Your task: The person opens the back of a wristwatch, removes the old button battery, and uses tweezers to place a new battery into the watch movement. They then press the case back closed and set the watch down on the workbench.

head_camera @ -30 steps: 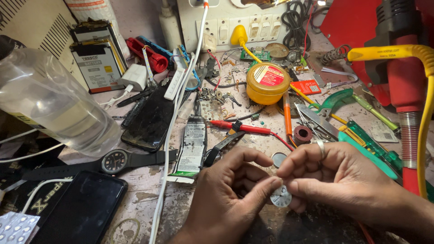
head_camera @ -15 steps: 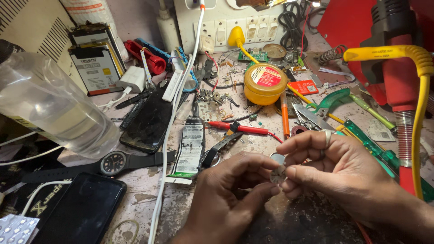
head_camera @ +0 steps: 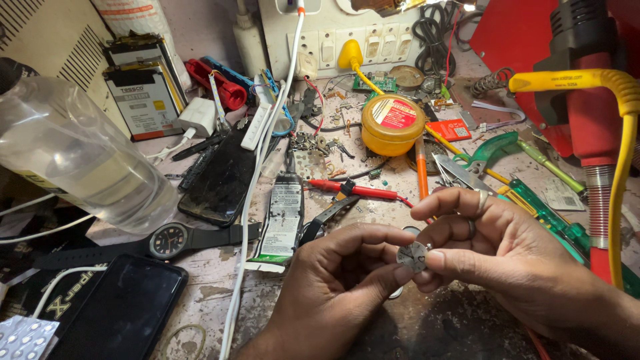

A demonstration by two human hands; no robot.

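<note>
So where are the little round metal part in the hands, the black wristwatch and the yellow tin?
Round metal part (head_camera: 412, 256), head view, centre of its face.
Black wristwatch (head_camera: 168, 240), head view, middle of its dial.
Yellow tin (head_camera: 393, 123), head view, on its lid.

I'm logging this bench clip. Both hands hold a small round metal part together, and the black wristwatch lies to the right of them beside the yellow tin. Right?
Not quite. In the head view, the left hand and right hand do hold the round metal part, but the black wristwatch lies to their left, far from the yellow tin.

A round yellow tin (head_camera: 393, 125) with a red label sits upper centre. White-labelled battery packs (head_camera: 143, 93) lean upper left. Two dark phone screens (head_camera: 223, 177) (head_camera: 123, 313) lie left. A blister pack (head_camera: 23, 339) occupies the bottom-left corner.
</note>
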